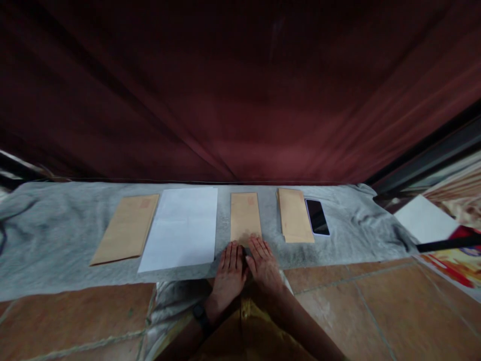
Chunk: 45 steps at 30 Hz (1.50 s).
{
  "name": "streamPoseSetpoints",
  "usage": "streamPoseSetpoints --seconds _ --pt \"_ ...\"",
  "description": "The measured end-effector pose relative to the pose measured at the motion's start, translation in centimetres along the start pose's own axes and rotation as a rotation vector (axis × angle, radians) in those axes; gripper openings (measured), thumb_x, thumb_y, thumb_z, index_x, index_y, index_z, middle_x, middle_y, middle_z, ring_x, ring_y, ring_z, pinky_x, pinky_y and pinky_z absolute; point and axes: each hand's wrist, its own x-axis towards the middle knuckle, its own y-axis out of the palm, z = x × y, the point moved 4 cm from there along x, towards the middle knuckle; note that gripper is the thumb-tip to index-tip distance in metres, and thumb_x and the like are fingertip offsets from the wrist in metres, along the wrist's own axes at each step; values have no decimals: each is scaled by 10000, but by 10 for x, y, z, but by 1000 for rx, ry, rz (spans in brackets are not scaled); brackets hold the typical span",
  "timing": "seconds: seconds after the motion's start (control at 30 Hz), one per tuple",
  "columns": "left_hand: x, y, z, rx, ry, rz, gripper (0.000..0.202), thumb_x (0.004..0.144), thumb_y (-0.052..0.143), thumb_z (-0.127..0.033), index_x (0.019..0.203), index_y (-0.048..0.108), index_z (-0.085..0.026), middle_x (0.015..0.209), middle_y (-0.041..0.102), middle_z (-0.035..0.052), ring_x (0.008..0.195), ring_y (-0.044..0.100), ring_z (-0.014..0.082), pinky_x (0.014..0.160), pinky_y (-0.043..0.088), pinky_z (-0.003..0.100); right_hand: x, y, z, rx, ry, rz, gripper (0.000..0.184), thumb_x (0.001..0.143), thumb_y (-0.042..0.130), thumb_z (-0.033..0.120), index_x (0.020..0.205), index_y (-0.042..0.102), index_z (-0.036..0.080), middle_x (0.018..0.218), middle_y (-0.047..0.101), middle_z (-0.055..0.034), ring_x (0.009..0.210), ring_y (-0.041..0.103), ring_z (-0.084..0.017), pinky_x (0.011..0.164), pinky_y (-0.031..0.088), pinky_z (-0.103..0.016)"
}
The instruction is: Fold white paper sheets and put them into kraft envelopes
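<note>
A brown paper envelope point(245, 214) lies lengthwise on the grey cloth, with a small reddish print near its far right corner. My right hand point(265, 263) lies flat with stretched fingers over the near right end of the envelope. My left hand point(230, 273) is beside it, palm down and fingers straight, at the near left corner; whether it touches the paper I cannot tell. Neither hand grips anything. The envelope's near edge is hidden by the hands. To the right is a small stack of brown envelopes point(296, 216).
Left of centre lies a pile of white paper sheets point(183, 228), with more brown envelopes point(128, 228) beyond it. A phone point(317, 217) rests beside the right stack. Grey cloth point(349, 225) covers the narrow surface. A dark red curtain point(240, 110) hangs behind; tiled floor point(338, 306) shows in front.
</note>
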Motion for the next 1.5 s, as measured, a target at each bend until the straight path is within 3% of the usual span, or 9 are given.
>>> streamPoseSetpoints --seconds 0.17,0.4,0.63,0.83,0.93,1.0,1.17,1.33,1.5 --pt "0 -1 0 -8 14 8 625 922 445 -220 1524 433 -53 1539 493 207 1480 404 311 1200 375 480 6 9 12 14 -45 18 511 1048 434 291 1538 440 143 1552 500 -127 1469 421 -227 1235 325 -461" --pt "2 -5 3 -37 12 -8 611 944 505 -329 1495 485 -65 1539 482 227 1458 436 340 1160 420 488 -11 0 -3 -80 -31 -5 548 1053 427 283 1579 360 141 1546 505 -140 1453 449 -226 1217 359 -451" --pt "6 -12 14 -80 4 16 501 1004 437 -334 1444 556 -128 1477 578 167 1387 532 300 1098 480 458 -19 -5 -10 -92 -14 16 567 1046 415 265 1588 333 118 1568 473 -147 1463 435 -234 1225 353 -454" --pt "16 -18 12 -172 -90 40 435 1000 413 -265 1355 611 -110 1418 623 187 1316 584 323 1067 497 498 -15 -4 -8 -100 9 13 526 1049 407 260 1549 406 98 1553 489 -158 1446 459 -253 1211 372 -472" --pt "24 -20 24 -317 -221 -23 422 983 435 -247 1355 583 -114 1403 615 194 1296 590 307 1061 507 499 -14 -2 -10 -85 27 12 515 1046 409 253 1534 428 89 1540 503 -165 1433 475 -260 1204 382 -487" --pt "32 -19 34 -428 -330 -24 434 953 482 -240 1363 559 -118 1291 662 180 1209 637 286 1018 534 470 -14 -2 -11 -65 38 11 521 1042 418 244 1542 419 97 1542 501 -164 1433 475 -255 1204 384 -488" --pt "55 -17 49 -569 -564 192 540 911 571 -249 1422 453 -121 974 720 92 962 709 257 848 553 387 -14 -5 -11 -16 64 37 589 1024 472 246 1588 342 140 1578 457 -145 1457 440 -250 1216 363 -489" --pt "70 -25 46 -472 -683 390 437 898 660 -308 1283 510 -162 1032 731 108 992 709 254 782 490 319 -12 -7 -11 31 102 89 588 1030 434 251 1597 323 143 1594 436 -134 1476 409 -256 1230 331 -496" --pt "73 -28 46 -467 -689 456 292 899 658 -334 1121 518 -206 969 719 77 952 700 243 724 436 306 -10 -10 -11 64 97 92 568 1023 437 258 1572 372 128 1593 439 -138 1477 399 -273 1226 328 -508"
